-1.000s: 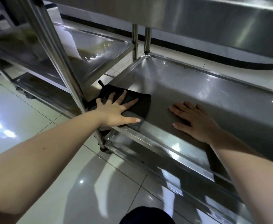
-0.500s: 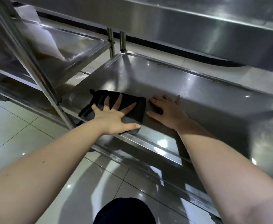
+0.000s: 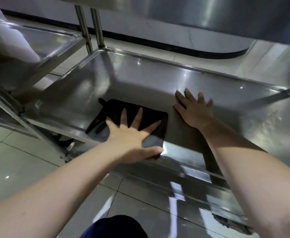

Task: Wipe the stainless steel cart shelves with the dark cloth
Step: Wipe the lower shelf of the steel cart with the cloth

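Both forearms (image 3: 63, 182) are bare; a dark blue garment (image 3: 113, 227) shows below.

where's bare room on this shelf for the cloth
Bare: the shelf right of the right hand to its end, and the strip between dark cloth and back rim. Crowded: front left, under the left hand.

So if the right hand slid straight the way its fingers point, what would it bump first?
Most likely the shelf's raised far rim. The right hand lies flat on bare steel, fingers pointing away from the person, and nothing shows in between, though depth is hard to judge.
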`<action>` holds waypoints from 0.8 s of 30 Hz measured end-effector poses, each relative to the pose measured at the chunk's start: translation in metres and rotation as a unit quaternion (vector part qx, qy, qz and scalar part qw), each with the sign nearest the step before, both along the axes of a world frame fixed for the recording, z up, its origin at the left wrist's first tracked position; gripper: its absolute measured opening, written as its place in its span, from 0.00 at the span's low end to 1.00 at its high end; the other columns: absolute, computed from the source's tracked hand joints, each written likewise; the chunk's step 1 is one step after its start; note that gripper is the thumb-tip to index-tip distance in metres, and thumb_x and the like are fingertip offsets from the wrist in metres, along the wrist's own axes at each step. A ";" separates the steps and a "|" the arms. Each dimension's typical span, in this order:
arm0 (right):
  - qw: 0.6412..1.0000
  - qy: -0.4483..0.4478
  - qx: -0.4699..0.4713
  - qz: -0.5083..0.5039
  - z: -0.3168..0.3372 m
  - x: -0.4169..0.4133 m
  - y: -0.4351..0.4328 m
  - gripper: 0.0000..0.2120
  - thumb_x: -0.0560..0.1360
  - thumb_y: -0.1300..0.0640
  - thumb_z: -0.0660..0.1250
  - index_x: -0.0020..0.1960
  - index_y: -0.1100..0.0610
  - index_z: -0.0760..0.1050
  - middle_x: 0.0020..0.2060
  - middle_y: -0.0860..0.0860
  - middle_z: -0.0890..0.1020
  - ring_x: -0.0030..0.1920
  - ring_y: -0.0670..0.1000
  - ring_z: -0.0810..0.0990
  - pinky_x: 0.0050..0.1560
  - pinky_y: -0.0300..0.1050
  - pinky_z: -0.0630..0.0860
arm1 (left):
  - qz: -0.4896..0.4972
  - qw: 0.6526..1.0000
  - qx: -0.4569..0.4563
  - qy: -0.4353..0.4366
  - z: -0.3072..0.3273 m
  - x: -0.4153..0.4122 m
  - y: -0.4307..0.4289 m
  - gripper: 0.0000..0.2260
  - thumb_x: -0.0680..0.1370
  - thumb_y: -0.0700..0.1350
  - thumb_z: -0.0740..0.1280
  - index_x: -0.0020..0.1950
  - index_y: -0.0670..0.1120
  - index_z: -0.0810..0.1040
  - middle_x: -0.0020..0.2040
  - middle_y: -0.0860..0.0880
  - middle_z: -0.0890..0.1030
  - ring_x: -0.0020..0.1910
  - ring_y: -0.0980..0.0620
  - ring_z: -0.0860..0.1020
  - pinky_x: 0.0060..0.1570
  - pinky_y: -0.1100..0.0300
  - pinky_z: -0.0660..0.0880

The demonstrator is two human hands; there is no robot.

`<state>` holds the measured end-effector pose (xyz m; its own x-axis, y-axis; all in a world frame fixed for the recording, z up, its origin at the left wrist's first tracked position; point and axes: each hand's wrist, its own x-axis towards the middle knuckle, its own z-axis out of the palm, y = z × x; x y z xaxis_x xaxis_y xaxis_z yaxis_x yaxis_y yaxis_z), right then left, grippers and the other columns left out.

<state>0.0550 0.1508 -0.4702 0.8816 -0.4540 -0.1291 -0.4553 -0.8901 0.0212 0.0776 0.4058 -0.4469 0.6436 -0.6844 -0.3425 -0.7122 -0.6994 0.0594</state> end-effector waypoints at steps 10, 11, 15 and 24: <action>0.999 -0.030 0.015 0.011 -0.010 -0.006 -0.002 0.25 0.83 0.40 0.40 0.79 0.38 0.40 0.80 0.44 0.43 0.79 0.57 0.41 0.76 0.64 0.41 | 0.047 0.996 -0.056 -0.056 -0.012 0.124 -0.122 0.35 0.71 0.78 0.48 0.75 0.72 0.39 0.81 0.51 0.37 0.77 0.34 0.36 0.65 0.22 0.41; 0.999 -0.032 0.012 0.012 -0.011 -0.005 -0.002 0.25 0.83 0.40 0.40 0.79 0.38 0.41 0.80 0.44 0.43 0.79 0.57 0.41 0.76 0.64 0.41 | 0.051 0.995 -0.059 -0.054 -0.010 0.135 -0.134 0.35 0.72 0.78 0.48 0.76 0.71 0.40 0.81 0.51 0.37 0.77 0.34 0.36 0.65 0.22 0.41; 0.999 -0.045 0.009 0.006 -0.011 -0.004 -0.005 0.26 0.82 0.39 0.41 0.79 0.38 0.42 0.80 0.43 0.44 0.79 0.57 0.43 0.76 0.63 0.42 | 0.035 0.996 -0.060 -0.053 -0.006 0.150 -0.158 0.36 0.71 0.78 0.49 0.76 0.72 0.41 0.81 0.50 0.38 0.77 0.34 0.37 0.65 0.22 0.41; 0.998 -0.047 0.033 -0.015 -0.008 -0.007 0.000 0.25 0.82 0.39 0.43 0.79 0.37 0.44 0.80 0.41 0.46 0.79 0.56 0.43 0.76 0.62 0.42 | -0.023 1.000 -0.019 0.006 -0.003 0.063 -0.040 0.37 0.68 0.80 0.48 0.71 0.75 0.34 0.79 0.55 0.31 0.77 0.38 0.33 0.68 0.25 0.38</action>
